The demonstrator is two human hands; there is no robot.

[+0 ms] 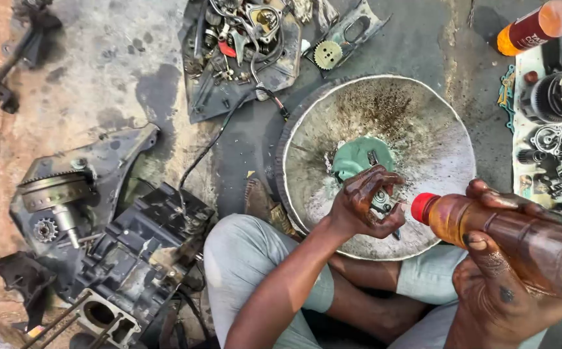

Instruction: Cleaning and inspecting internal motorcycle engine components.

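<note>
Oil-stained concrete ground [100, 58]; left hand [365, 203] grips small metal part [382, 199], right hand [500, 284] clasps bottle [507, 236].

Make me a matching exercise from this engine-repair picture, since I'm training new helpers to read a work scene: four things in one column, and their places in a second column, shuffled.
Things:
1. plastic bottle with red cap
2. small metal part
3. engine block
4. toothed gear

Places:
A. on the ground at the far side of the round metal basin
B. in the grip of the right hand
C. on the ground to the person's left
D. in the oily fingers of the left hand, over the basin

Pairs: 1-B, 2-D, 3-C, 4-A
</note>
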